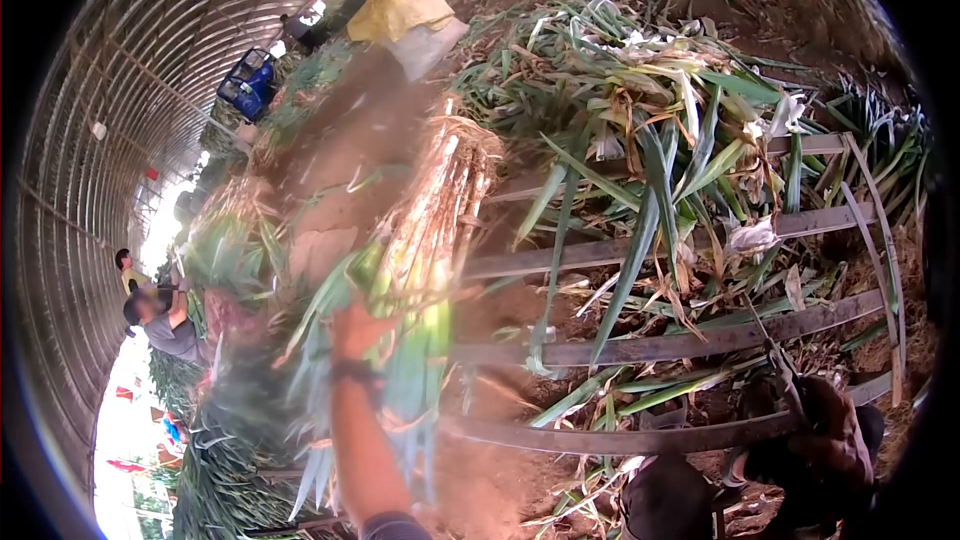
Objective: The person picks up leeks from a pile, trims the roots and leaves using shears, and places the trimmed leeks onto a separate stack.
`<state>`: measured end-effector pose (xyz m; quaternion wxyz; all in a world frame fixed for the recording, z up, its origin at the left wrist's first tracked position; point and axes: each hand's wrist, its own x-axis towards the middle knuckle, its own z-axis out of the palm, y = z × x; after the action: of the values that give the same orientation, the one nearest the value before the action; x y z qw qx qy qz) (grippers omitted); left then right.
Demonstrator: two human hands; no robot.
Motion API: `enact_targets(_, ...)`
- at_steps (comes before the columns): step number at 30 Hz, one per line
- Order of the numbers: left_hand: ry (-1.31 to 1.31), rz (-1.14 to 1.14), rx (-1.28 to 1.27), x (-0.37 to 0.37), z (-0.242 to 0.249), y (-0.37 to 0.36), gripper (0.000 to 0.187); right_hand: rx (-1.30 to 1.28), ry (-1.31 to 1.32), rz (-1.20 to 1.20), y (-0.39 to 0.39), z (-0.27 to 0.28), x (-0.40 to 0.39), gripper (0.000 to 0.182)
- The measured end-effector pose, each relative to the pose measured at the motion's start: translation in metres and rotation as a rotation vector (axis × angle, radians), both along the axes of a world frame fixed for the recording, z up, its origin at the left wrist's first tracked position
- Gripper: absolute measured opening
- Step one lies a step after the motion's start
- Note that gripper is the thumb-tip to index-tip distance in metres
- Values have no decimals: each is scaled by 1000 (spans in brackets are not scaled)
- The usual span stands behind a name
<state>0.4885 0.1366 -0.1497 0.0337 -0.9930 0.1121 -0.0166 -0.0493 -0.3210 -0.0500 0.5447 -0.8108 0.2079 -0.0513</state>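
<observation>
My left hand [362, 328], blurred, reaches in from the bottom edge with a band round its wrist. It appears closed round the green leaves of a bunch of long-stemmed plants [435, 210]; the pale stems and dry roots point towards the top of the picture. At the lower right, in shadow, my right hand [832, 430] is closed on a thin dark tool [785, 375] that looks like a blade. Its fingers are only partly clear. Loose leaves lie between the two hands.
Curved flat slats [680, 342] cross a heap of cut leaves [620, 80]. A yellow and white sack [405, 15] and a blue crate-like object [247, 85] stand farther off. A co-worker in grey [175, 335] and another person [127, 270] are at the left, under the arched roof.
</observation>
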Motion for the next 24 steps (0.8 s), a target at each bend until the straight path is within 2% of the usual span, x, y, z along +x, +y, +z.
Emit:
enact_targets(1,67,6,-51,1,1,-1,96,-14,-4,5,0,-2,0,53)
enact_targets(4,356,31,-424,-24,31,-24,81,-52,-26,19,0,-6,-1,48)
enact_targets(6,376,-96,-706,-39,30,-26,70,-80,-47,33,0,-8,-3,45)
enact_targets(9,307,-82,-497,-45,30,-33,61,-125,-100,56,-2,-14,-6,40)
enact_targets(12,470,-22,-727,-87,45,-70,54,-184,-210,100,-8,-18,-13,37)
enact_targets(13,302,-43,-406,-100,42,-82,53,-215,-282,124,-11,-21,-15,35)
enact_targets(15,303,-113,-365,-91,-8,-76,51,-249,-412,163,-18,-31,-22,34)
enact_targets(16,303,-145,-345,-91,-28,-73,50,-256,-375,157,-19,-38,-28,33)
enact_targets(19,270,-202,-153,-123,-48,-96,51,-109,-246,174,-26,-34,-30,33)
enact_targets(21,123,-262,-100,-163,-45,-124,54,-156,-283,152,-23,-30,-26,33)
enact_targets(22,26,-298,-88,-189,-36,-140,56,-279,-362,118,-13,-28,-22,32)
enact_targets(24,297,-252,-197,-234,-20,-168,67,-426,-404,101,-10,-29,-20,32)
